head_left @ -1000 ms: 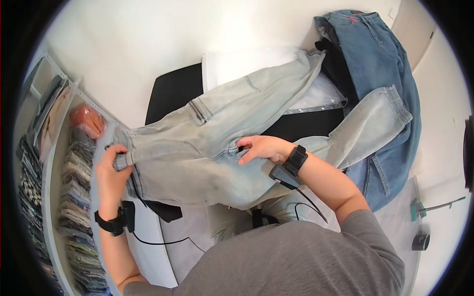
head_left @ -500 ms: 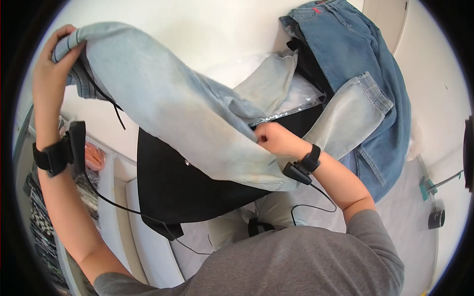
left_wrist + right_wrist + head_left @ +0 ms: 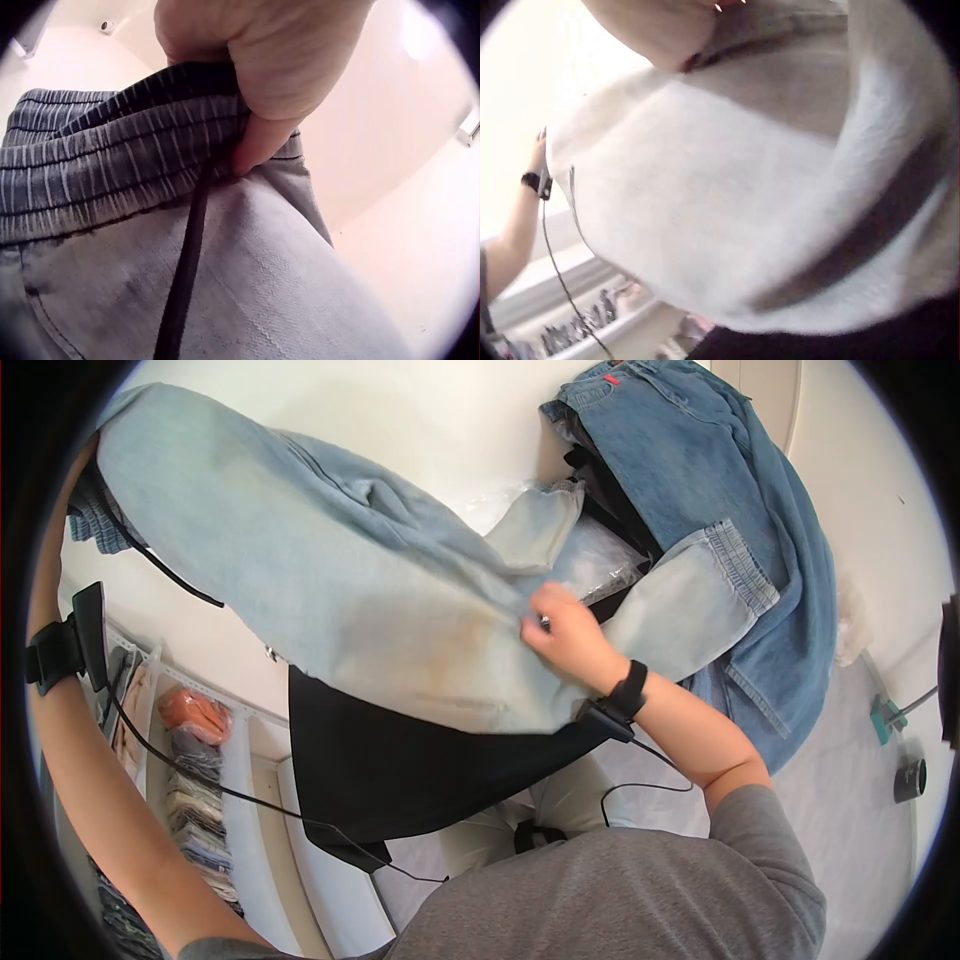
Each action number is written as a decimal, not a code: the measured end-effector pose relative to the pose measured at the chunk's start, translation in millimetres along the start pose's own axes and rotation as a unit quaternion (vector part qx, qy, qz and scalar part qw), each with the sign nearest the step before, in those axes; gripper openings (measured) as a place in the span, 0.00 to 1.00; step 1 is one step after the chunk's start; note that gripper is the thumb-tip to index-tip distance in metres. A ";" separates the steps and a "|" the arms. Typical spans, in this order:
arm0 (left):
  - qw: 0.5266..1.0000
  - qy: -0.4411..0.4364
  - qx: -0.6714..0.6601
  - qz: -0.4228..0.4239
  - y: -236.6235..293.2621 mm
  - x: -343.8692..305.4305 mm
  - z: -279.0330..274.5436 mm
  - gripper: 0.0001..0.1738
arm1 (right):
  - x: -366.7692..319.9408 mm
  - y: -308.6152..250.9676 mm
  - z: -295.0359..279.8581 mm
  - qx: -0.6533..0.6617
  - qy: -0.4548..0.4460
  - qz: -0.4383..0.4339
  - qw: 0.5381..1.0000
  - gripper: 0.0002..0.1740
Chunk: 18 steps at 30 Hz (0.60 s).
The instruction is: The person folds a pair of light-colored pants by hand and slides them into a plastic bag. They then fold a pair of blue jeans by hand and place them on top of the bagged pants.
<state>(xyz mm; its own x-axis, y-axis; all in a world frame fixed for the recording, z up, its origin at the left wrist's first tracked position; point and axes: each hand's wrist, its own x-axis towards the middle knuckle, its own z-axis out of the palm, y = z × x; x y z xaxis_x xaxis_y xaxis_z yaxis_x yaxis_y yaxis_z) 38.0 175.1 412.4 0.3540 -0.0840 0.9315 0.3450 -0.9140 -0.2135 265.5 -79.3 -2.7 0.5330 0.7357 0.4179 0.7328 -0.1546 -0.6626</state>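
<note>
Pale blue jeans (image 3: 330, 580) stretch diagonally across the head view, lifted at the waist end. My left hand (image 3: 262, 67) pinches their dark elastic waistband (image 3: 112, 169) between thumb and fingers, and a black drawstring (image 3: 184, 277) hangs down beside the thumb. In the head view that hand is mostly hidden behind the cloth at far left. My right hand (image 3: 572, 638), fingers curled, grips the jeans near the middle of their length. Seen from the right wrist, its fingertips are partly cut off at the top. One leg's gathered cuff (image 3: 742, 570) lies to the right.
Darker blue jeans (image 3: 700, 490) drape at the right, beside clear plastic packaging (image 3: 600, 560). A black surface (image 3: 400, 770) shows below the lifted cloth. Shelves at lower left hold stacked folded clothes (image 3: 195, 810) and an orange wrapped bundle (image 3: 195, 715). A thin cable (image 3: 240, 792) trails from my left wrist.
My left hand has raised the waistband up and to the far left, turning the jeans so another side shows. My right hand, earlier with thumb and fingers spread, has curled onto the cloth.
</note>
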 end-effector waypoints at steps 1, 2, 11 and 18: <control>1.000 0.000 0.001 0.000 -6.4 1.5 0.4 0.27 | 2.3 -2.0 2.6 -0.100 0.240 -0.091 0.961 0.14; 0.999 0.026 0.019 0.002 -12.9 0.4 -1.4 0.27 | 1.8 -6.2 2.7 -0.031 0.226 -0.041 0.973 0.13; 0.998 0.040 0.036 0.018 -17.2 -20.5 -23.1 0.25 | -0.2 18.0 15.7 -0.151 -0.018 0.022 0.988 0.12; 0.991 0.097 -0.089 0.016 -1.5 -10.0 -43.0 0.25 | 14.7 45.5 41.1 -0.153 -0.111 -0.107 0.976 0.19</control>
<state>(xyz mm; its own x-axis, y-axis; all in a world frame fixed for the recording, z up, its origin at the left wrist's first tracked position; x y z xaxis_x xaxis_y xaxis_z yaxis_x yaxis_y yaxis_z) -3.4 160.3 416.0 0.1818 -0.1738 0.9678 0.1714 -0.9636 -0.2053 289.2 -48.5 -52.2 0.2752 0.8917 0.3593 0.9271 -0.1473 -0.3446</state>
